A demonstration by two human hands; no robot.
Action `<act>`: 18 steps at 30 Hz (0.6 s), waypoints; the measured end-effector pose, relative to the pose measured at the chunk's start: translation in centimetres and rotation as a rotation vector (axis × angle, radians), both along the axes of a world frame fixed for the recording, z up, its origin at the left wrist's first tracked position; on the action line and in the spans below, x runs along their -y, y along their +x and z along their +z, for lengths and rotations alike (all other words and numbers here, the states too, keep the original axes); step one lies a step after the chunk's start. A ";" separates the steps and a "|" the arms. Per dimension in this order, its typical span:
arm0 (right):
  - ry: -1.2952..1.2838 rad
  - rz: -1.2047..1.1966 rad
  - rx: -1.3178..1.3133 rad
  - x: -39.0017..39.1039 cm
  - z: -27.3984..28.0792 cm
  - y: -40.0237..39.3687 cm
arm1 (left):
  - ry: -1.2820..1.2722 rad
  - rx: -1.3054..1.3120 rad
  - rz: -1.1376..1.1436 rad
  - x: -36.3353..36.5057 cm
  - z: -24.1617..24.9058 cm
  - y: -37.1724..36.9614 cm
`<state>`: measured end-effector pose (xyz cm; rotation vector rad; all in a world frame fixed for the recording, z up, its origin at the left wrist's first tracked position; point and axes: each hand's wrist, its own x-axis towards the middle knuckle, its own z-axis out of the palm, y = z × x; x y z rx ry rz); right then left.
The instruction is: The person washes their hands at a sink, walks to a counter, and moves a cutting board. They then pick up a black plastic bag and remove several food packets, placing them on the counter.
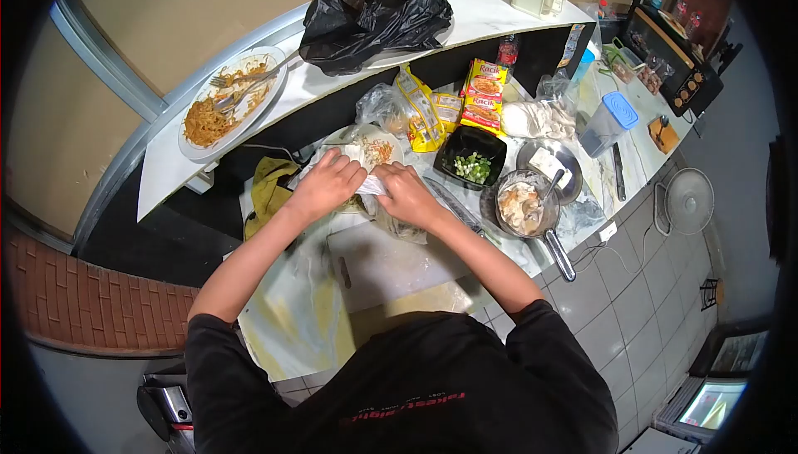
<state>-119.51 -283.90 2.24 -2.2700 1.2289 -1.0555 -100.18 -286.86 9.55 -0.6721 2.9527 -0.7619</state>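
Observation:
Between my two hands is a thin, crumpled white cloth (371,186). My left hand (334,178) grips one side with curled fingers, and my right hand (404,191) pinches the other. Just beyond the fingers, a plate (397,148) carries shredded orange and pale food, partly covered by the white material. A greyish rag (397,225) lies below my right hand. Left of my left hand is a yellow-green cloth (268,192). The white cutting board (395,265) lies nearer to my body, under my forearms.
Right of my hands are a knife (455,205), a black bowl (453,155) of chopped green onion and a pan (504,217) with batter-like food. Yellow seasoning packets (482,97) stand behind. A noodle plate (189,147) and black plastic bag (366,18) rest on the raised ledge.

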 end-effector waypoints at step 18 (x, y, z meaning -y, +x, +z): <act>-0.074 -0.429 0.002 3.2 1.7 -3.7 | 0.110 -1.016 0.483 -9.5 -2.4 5.0</act>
